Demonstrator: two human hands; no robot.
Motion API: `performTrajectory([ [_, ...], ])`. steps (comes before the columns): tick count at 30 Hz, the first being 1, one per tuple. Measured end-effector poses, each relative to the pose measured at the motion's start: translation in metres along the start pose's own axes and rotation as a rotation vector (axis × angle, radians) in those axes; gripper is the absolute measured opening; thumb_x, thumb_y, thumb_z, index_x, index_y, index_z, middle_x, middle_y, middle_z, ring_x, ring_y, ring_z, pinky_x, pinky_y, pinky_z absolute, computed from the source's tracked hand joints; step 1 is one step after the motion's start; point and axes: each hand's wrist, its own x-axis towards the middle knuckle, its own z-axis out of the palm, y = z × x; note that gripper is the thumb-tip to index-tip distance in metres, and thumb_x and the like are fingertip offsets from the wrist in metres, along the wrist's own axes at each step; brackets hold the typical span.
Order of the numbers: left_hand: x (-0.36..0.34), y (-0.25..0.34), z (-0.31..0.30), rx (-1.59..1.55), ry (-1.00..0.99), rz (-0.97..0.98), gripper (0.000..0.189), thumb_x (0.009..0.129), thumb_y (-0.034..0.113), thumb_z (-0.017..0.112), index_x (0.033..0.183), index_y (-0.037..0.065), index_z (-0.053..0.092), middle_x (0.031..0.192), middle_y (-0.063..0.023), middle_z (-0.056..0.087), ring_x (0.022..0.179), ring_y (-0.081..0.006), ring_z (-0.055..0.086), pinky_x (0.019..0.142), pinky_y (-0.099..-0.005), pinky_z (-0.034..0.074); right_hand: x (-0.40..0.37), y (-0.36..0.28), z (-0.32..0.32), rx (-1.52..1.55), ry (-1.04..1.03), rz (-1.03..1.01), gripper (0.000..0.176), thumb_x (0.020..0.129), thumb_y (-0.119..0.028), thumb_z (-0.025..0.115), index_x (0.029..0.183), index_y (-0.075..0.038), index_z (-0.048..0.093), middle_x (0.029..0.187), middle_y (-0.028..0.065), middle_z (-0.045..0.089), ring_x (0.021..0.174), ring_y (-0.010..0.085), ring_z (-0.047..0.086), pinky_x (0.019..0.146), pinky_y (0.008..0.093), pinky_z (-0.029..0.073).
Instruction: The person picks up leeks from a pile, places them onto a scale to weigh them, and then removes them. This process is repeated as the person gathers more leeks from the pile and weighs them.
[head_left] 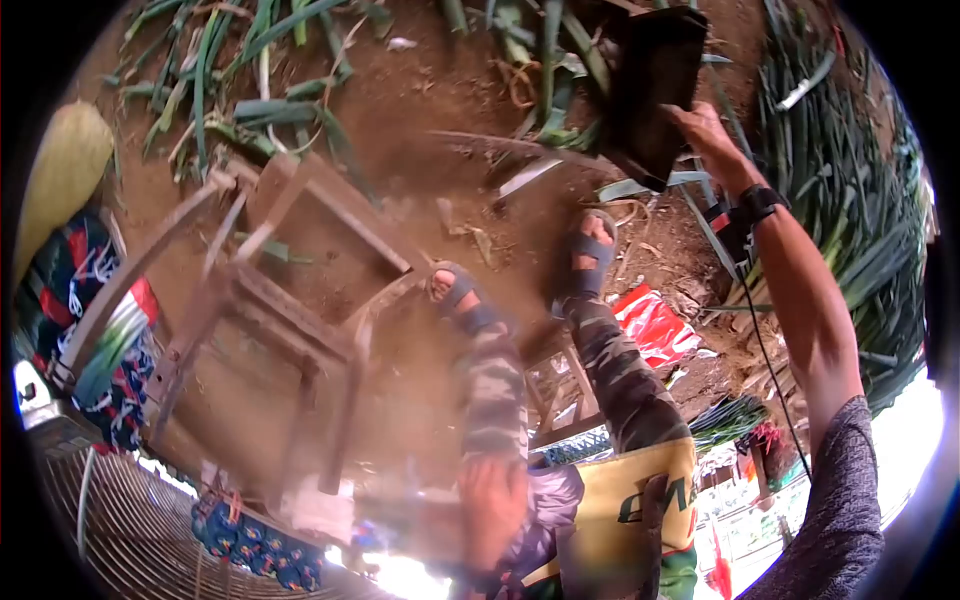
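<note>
My right hand (708,143) reaches forward at the upper right, with its thumb and fingers closed on the edge of a dark, flat rectangular object (655,95). What kind of object it is, I cannot make out. A black band (762,203) with a cable circles that wrist. Low in the view, my left hand (492,510) is near my thigh, beside a greyish-purple cloth (553,497). Blur hides its fingers, so I cannot see whether it holds anything.
Long green leek-like stalks (835,180) lie heaped at the right, with cut leaves (275,110) scattered ahead. A rusty frame (290,310) stands on the dirt at left. Red plastic (655,325) lies beside my sandaled foot (592,255). Patterned cloth (90,340) is at far left.
</note>
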Motion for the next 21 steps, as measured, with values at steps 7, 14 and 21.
performTrajectory([
  [7, 0.000, 0.000, 0.000, -0.104, 0.059, -0.034, 0.020, 0.091, 0.022, 0.065, 0.101, 0.004, 0.068, 0.103, -0.0143, 0.067, 0.102, -0.0352, 0.061, 0.093, -0.0461, 0.043, -0.029, 0.025, -0.027, -0.494, -0.044, -0.328, 0.016, 0.095, -0.016, 0.058, 0.106, -0.005, 0.062, 0.094, 0.0155, 0.050, 0.088, 0.0242, 0.055, 0.073, 0.0368, 0.049],
  [14, -0.005, -0.002, 0.001, -0.005, 0.099, 0.026, 0.024, 0.093, 0.024, 0.063, 0.104, 0.004, 0.069, 0.098, -0.0155, 0.068, 0.099, -0.0357, 0.063, 0.093, -0.0482, 0.045, -0.165, -0.062, -0.012, 0.129, -0.024, 0.023, 0.024, 0.083, 0.000, 0.061, 0.107, -0.003, 0.062, 0.080, 0.0117, 0.054, 0.075, 0.0271, 0.055, 0.079, 0.0409, 0.046],
  [21, -0.010, -0.001, -0.001, 0.041, 0.022, 0.016, 0.027, 0.095, 0.026, 0.055, 0.107, 0.004, 0.065, 0.105, -0.0164, 0.067, 0.105, -0.0356, 0.061, 0.099, -0.0494, 0.042, -0.192, -0.038, 0.007, -0.366, -0.075, -0.295, 0.015, 0.086, -0.007, 0.062, 0.095, 0.006, 0.065, 0.080, 0.0104, 0.068, 0.070, 0.0186, 0.059, 0.063, 0.0369, 0.049],
])
